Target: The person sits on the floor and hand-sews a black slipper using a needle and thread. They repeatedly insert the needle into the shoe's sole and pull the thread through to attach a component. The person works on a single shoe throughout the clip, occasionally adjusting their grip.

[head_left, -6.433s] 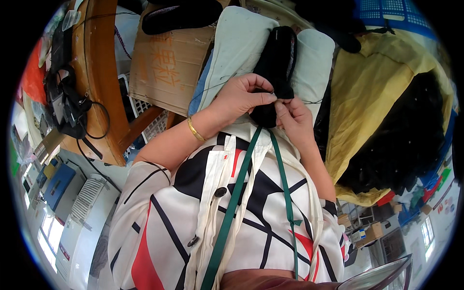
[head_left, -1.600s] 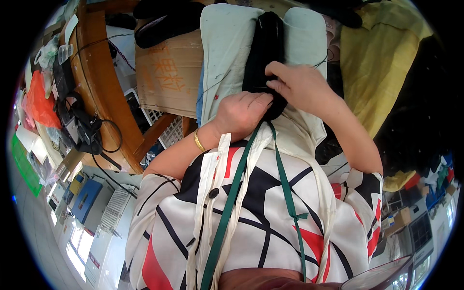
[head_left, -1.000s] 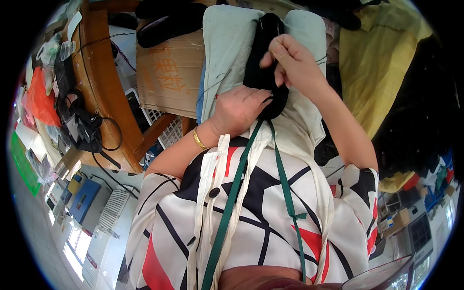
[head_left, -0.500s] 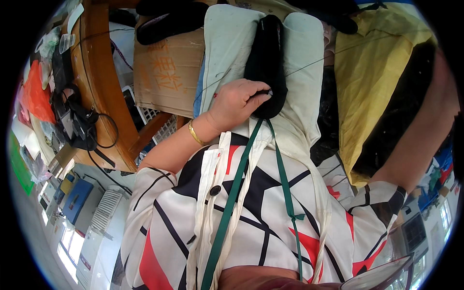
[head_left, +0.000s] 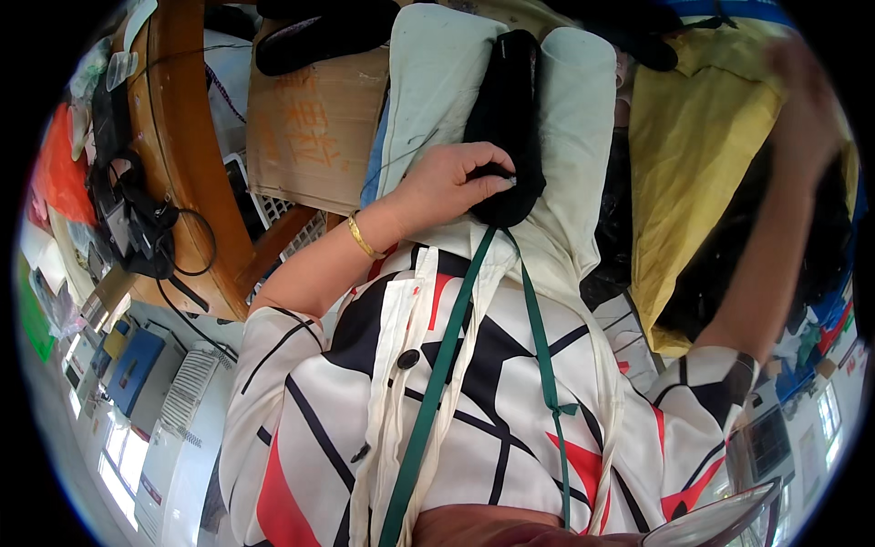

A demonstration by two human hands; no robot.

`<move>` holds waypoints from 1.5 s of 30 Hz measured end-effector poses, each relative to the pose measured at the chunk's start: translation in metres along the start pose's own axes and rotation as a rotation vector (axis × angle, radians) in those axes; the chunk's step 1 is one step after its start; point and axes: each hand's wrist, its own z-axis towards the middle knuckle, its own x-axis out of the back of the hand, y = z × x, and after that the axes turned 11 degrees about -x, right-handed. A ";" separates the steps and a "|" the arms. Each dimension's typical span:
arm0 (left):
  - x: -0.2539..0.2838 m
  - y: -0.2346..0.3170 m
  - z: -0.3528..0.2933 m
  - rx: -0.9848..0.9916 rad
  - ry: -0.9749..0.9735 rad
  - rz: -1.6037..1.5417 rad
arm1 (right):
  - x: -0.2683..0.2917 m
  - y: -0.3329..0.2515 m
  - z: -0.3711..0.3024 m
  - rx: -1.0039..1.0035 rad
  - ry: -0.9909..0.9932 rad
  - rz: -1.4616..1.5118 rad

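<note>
A black cloth shoe (head_left: 507, 100) lies lengthwise on my lap, over pale cloth covering my legs (head_left: 574, 118). My left hand (head_left: 448, 185) pinches the shoe's near end between thumb and fingers. A small greyish spot shows at those fingertips, too small to make out. Out at the far right, my right hand (head_left: 807, 109) is raised beside a yellow sack, away from the shoe. Motion smears its fingers, so what it holds, if anything, does not show. A thin dark thread (head_left: 401, 159) crosses the pale cloth by my left hand.
Another black shoe (head_left: 319, 36) rests on a cardboard box (head_left: 314, 128) at the far left. A wooden table edge (head_left: 182, 137) with black straps and a cable (head_left: 137, 219) stands left. To the right are the yellow sack (head_left: 679, 173) and black plastic (head_left: 738, 246).
My right hand has swung into view at the far right, where only the forearm showed. The thread stretched rightward from the shoe no longer shows clearly. My left hand keeps its pinch.
</note>
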 end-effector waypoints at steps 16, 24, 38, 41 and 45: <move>-0.016 -0.009 -0.011 -0.325 0.243 0.306 | -0.047 0.002 -0.187 0.033 -1.164 0.189; -0.018 -0.009 -0.012 -0.335 0.269 0.304 | -0.046 0.005 -0.193 0.111 -1.107 0.205; -0.022 -0.007 -0.011 -0.350 0.312 0.316 | -0.051 0.005 -0.208 0.247 -1.060 0.046; -0.023 -0.001 -0.014 -0.227 0.299 0.303 | -0.056 0.002 -0.219 0.332 -1.034 -0.084; -0.025 -0.007 -0.016 -0.265 0.317 0.292 | -0.063 -0.001 -0.223 0.313 -1.056 -0.112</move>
